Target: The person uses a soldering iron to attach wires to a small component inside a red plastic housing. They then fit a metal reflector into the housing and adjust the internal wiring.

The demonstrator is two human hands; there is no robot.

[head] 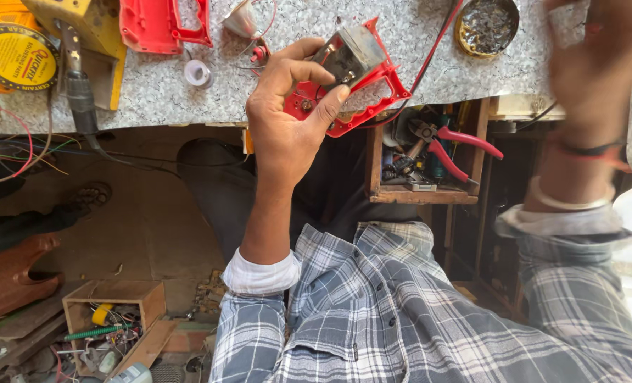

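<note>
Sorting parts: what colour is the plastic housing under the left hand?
Red housing, clearest in the head view, beneath the left hand.

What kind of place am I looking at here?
Most likely a small repair workshop for power tools. The left hand holds a metal motor part over a red tool casing on a speckled bench, and red-handled pliers lie in an open wooden drawer.

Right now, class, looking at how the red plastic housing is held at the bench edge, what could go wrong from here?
1. The left hand alone pinches the red plastic tool housing with its grey metal block at the speckled bench edge; a slipped grip may drop it.
2. The blurred right hand seems to be moving and might knock the round tin of dark bits.
</note>
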